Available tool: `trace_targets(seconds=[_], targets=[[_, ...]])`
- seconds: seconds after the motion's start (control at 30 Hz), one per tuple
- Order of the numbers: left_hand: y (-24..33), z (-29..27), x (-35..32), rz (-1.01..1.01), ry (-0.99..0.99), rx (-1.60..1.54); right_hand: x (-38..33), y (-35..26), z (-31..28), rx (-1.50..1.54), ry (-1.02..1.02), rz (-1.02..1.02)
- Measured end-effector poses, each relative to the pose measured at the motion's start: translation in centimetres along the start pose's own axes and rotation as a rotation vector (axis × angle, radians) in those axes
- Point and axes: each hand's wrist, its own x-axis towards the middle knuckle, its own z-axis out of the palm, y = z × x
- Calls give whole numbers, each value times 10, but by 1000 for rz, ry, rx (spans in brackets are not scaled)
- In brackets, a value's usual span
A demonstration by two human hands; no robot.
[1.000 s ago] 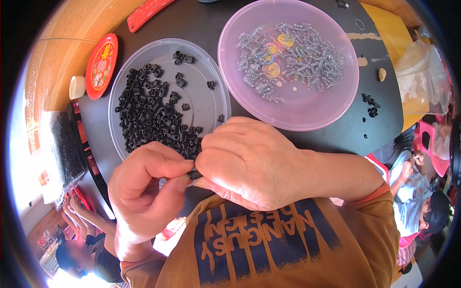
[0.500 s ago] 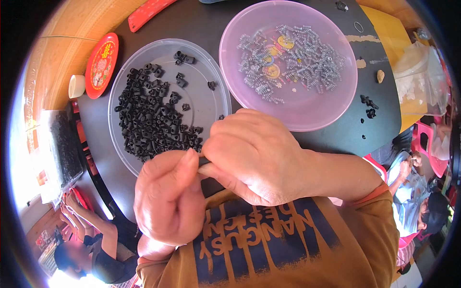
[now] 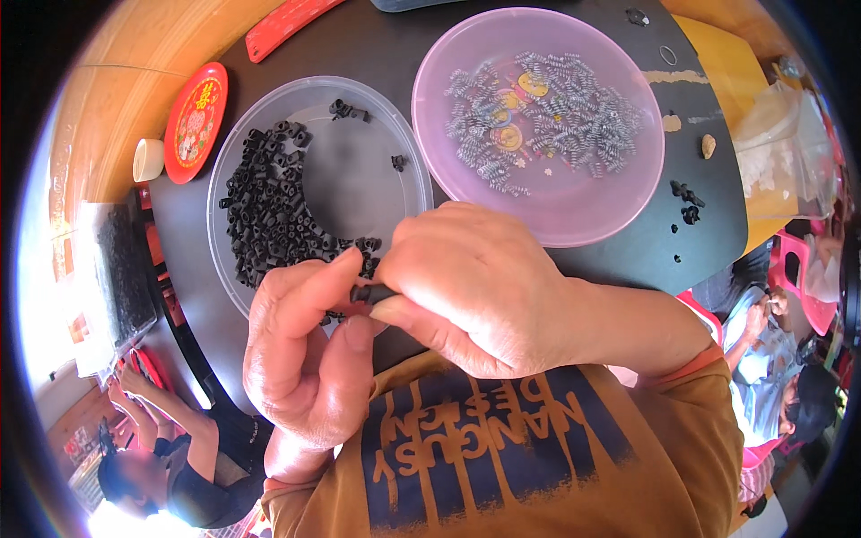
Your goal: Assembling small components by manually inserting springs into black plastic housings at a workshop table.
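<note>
My right hand pinches a small black plastic part between thumb and forefinger; its right end is hidden in the grip. Facing it, my left hand has thumb and forefinger apart, on either side of the part's free end and seemingly not touching it. Just beyond the hands lies a round clear tray with a heap of small black tubular parts along its left side. To its right a pink basin holds many small metal springs.
A red oval plate and a white cup stand at the table's left edge. Several black bits and a small tan lump lie at the right. Other people sit at both sides.
My left fingers have spread apart, exposing the black part in my right hand. A dark blurred patch now covers the tray's middle, where loose parts showed before.
</note>
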Motion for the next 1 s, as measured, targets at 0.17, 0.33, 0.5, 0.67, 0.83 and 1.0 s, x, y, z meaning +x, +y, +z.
trace_targets(seconds=[0.17, 0.33, 0.5, 0.67, 0.83, 1.0], targets=[[-5, 1, 3, 227, -24, 231, -3, 2, 2, 48, 35, -77], [-5, -1, 12, 309, -80, 275, -5, 3, 4, 39, 64, -105], [-9, -1, 16, 297, -79, 216, 0, -5, -5, 32, -25, 58], [-9, 2, 16, 306, -36, 223, 1, -5, -11, 493, -166, 343], [-10, -1, 20, 326, -51, 299, 2, -7, -11, 846, -229, 579], [-3, -3, 28, 308, -93, 403, 3, -5, -18, 1114, -336, 720]])
